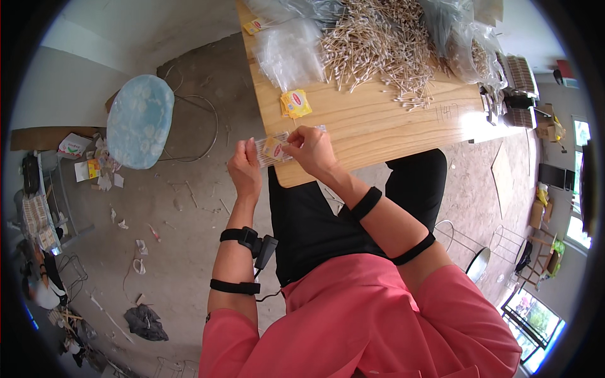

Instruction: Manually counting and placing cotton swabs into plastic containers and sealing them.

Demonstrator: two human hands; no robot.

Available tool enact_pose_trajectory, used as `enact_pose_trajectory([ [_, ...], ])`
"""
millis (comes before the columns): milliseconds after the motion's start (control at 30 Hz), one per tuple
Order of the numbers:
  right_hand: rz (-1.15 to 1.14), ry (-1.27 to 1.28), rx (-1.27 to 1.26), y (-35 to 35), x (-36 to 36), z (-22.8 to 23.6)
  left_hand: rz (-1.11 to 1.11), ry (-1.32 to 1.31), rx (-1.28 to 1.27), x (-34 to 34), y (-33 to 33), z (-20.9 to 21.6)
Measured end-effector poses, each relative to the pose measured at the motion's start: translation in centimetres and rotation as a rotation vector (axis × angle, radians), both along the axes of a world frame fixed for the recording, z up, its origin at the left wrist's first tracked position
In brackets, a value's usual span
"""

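Over the near left corner of the wooden table (378, 126), my two hands hold a small clear bag of cotton swabs (262, 153). My left hand (244, 169) is closed round the bag's left end. A yellow label card (274, 147) lies along the bag; whether it is inside or on top, I cannot tell. The fingers of my right hand (311, 151) pinch at the card's right edge. Just beyond sits a small stack of yellow cards (295, 103). Farther back lie flat clear plastic bags (290, 53), beside a large heap of loose cotton swabs (378, 44).
Big plastic sacks (463, 38) stand at the table's far right. A round blue-topped stool (140, 121) is left of the table. On the floor are scraps and a black bag (145, 322). Wire-framed stools (479, 263) stand at right.
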State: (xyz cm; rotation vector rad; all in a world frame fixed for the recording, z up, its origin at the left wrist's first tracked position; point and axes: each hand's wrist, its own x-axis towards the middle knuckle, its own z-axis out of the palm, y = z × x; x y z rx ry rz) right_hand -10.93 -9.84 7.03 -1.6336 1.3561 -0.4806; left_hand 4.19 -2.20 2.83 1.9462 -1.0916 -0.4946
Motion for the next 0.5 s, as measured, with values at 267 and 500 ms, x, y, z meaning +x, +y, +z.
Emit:
enact_pose_trajectory([
  [267, -0.006, 0.050, 0.024, 0.4, 0.2, -0.3, -0.006, -0.012, -0.014, 0.0, -0.2, 0.1],
  [500, -0.045, 0.007, 0.002, -0.9, -1.4, -0.4, 0.005, -0.009, -0.004, 0.1, 0.0, -0.2],
])
